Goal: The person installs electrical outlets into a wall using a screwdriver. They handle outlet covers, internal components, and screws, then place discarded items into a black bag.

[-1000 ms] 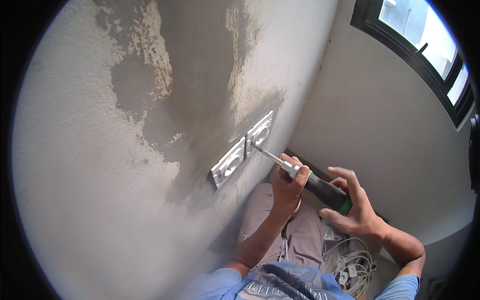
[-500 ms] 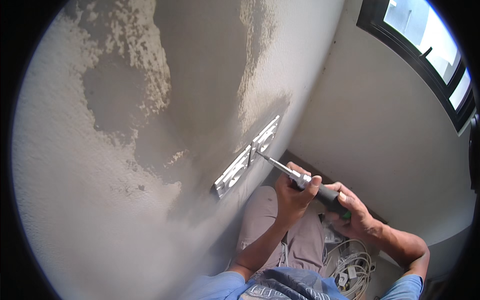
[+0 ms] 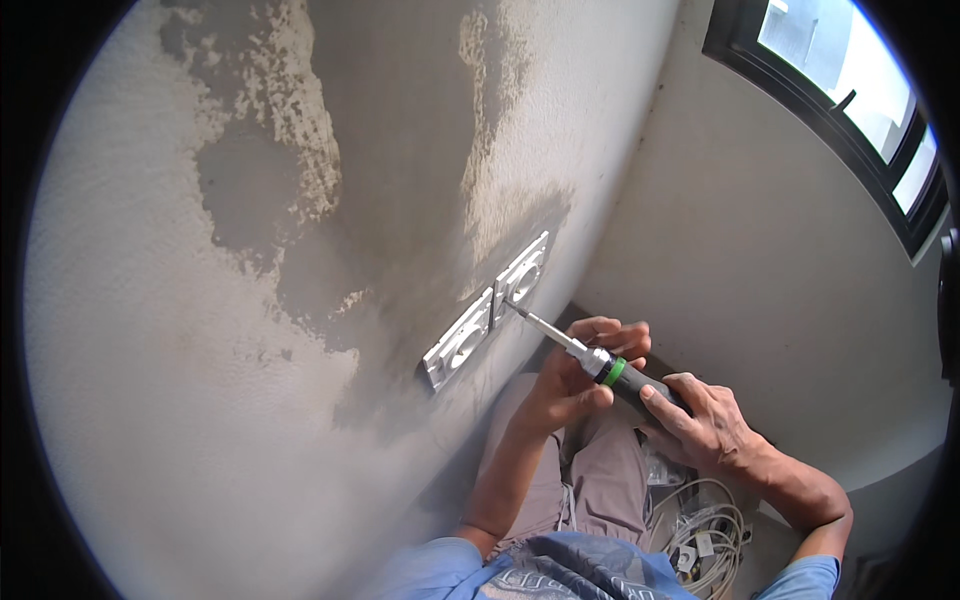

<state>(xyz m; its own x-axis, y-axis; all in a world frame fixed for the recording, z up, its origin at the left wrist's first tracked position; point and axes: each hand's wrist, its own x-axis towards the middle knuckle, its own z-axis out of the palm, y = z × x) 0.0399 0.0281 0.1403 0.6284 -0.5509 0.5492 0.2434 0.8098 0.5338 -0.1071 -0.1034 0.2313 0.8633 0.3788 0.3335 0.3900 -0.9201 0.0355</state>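
My right hand (image 3: 705,418) wraps round the dark handle of a screwdriver (image 3: 628,378) that has a green ring and a long metal shaft. Its tip meets the far one of two white wall sockets (image 3: 521,272), by the edge facing the other one. Cupped beside the collar, my left hand (image 3: 568,385) has its fingers and thumb apart; whether it touches the tool is hard to tell. The nearer socket (image 3: 461,345) sits in line with the far one, its frame bare. Behind the left hand, part of its palm side is hidden by the screwdriver.
Grey patches mark the rough plaster wall (image 3: 130,330) on the left. A second wall (image 3: 760,250) meets it at the corner, with a black-framed window (image 3: 800,90) high up. Coiled pale cable (image 3: 722,520) and clear plastic bags (image 3: 668,468) lie on the floor beside my legs (image 3: 610,470).
My left hand has loosened from the screwdriver's collar, its fingers spreading. The right hand has turned on the handle, and the green ring now shows near the collar. The tip stays at the far socket.
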